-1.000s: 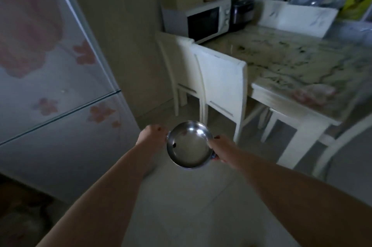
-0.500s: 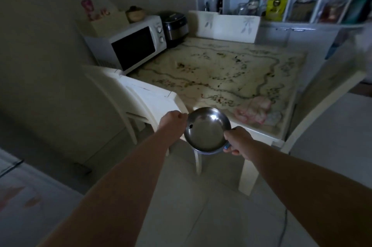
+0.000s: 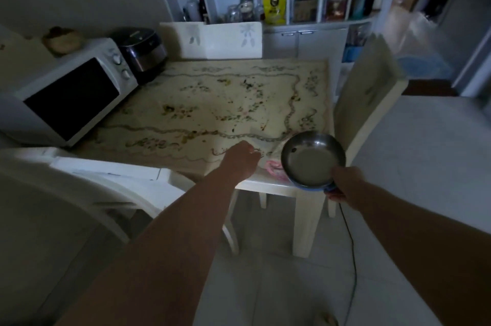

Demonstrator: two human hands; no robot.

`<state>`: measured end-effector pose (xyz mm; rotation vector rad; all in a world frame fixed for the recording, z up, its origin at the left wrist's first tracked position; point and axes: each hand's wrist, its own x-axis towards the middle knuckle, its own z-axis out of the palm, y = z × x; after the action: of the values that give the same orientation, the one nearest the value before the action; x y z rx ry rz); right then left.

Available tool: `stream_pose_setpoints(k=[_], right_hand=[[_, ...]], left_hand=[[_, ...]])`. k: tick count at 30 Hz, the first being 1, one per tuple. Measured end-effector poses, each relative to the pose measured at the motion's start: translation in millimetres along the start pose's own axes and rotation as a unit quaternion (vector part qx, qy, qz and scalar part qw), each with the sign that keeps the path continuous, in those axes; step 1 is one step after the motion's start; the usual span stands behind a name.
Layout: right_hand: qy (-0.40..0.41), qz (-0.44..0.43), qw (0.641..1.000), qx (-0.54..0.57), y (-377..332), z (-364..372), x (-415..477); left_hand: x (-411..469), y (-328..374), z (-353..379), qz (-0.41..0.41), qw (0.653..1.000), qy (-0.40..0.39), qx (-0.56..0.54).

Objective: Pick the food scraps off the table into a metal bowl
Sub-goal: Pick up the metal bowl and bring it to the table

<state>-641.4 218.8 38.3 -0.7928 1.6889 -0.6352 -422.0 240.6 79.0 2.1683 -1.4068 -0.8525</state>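
While the right hand (image 3: 345,184) is rim-gripping the bowl (image 3: 310,160), the left hand (image 3: 240,162), closure indiscernible, is hovering near likely soft, pinchable scraps (image 3: 263,126).

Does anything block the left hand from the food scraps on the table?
Nothing visible does. The left hand is at the near edge of the table; the scraps lie in the open beyond it.

Silver bowl (image 3: 310,163); cream floral-patterned table (image 3: 212,118)
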Motion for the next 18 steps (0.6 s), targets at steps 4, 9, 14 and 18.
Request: stream_pose_setpoints(k=[4, 9, 14, 18], right_hand=[[0.025, 0.014, 1.000, -0.003, -5, -16, 27], [0.007, 0.054, 0.999, -0.001, -18, -33, 72], [-0.009, 0.059, 0.998, -0.006, -31, -44, 107], [-0.028, 0.062, 0.998, -0.017, -37, -44, 134]], left_hand=[[30, 17, 29, 0.001, 0.998, -0.038, 0.059], [68, 36, 57, 0.012, 0.984, -0.086, 0.154], [103, 38, 82, 0.009, 0.977, -0.069, 0.202], [126, 35, 103, -0.004, 0.971, -0.049, 0.233]])
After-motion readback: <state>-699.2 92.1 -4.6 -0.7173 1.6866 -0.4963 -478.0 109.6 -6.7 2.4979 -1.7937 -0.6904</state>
